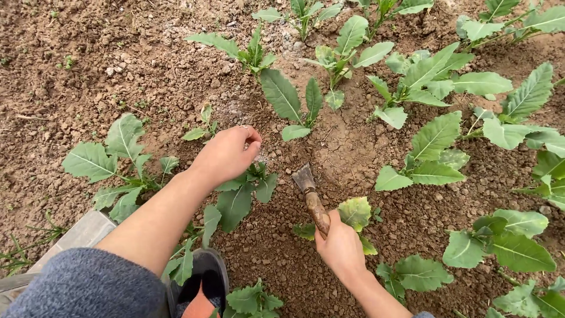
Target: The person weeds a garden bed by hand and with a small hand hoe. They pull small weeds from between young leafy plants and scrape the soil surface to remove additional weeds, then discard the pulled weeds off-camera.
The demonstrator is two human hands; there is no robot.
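Observation:
My left hand hovers over the brown soil with its fingers pinched together; I cannot see whether anything is between them. It sits just above a small green seedling. My right hand grips the wooden handle of a small hand hoe. The hoe's metal blade rests on the soil between the two hands. A young leaf lies right beside my right hand's knuckles.
Broad-leaved seedlings grow all around in loose, clumpy soil. A pale powdery patch lies on the ground above my left hand. My shoe and a flat grey slab are at the lower left.

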